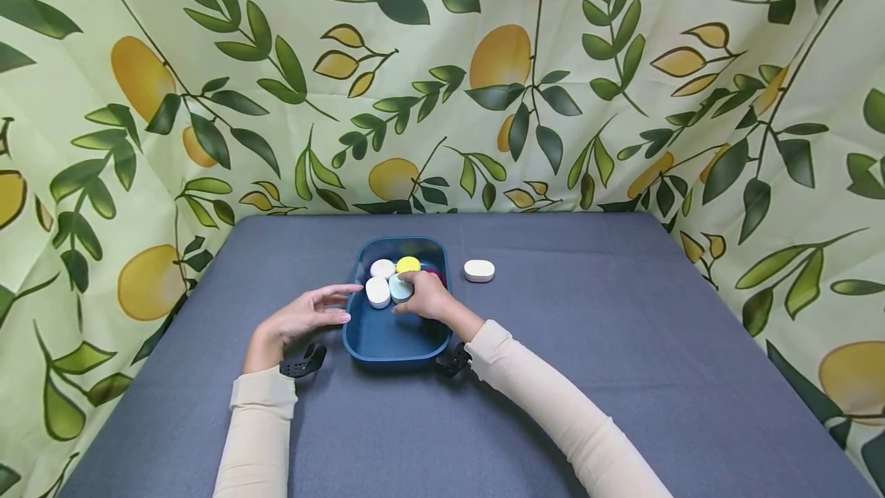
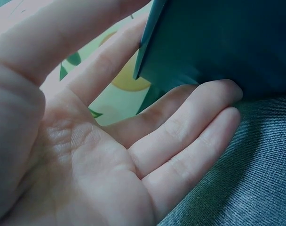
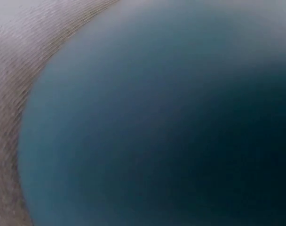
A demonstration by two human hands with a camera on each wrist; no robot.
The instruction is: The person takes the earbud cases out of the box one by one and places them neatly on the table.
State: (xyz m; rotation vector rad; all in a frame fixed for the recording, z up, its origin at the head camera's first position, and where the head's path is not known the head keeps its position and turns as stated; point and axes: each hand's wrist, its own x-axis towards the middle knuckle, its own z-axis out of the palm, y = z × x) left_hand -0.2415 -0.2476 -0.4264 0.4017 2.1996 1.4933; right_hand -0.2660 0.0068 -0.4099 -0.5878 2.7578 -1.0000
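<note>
A dark blue bin stands on the table, with several small rounded pieces in its far half. My right hand reaches over its right side and pinches a light blue round piece between thumb and fingers. Around that lie two white pieces, a yellow piece and a dark red piece, partly hidden by the hand. At the bin's left wall, my left hand has its fingers loosely extended; in the left wrist view its fingertips lie against the bin wall.
A white oval piece lies on the grey table cloth, just right of the bin. Behind and beside the table hangs a leaf-patterned curtain. Blurred blue bin wall fills most of the right wrist view.
</note>
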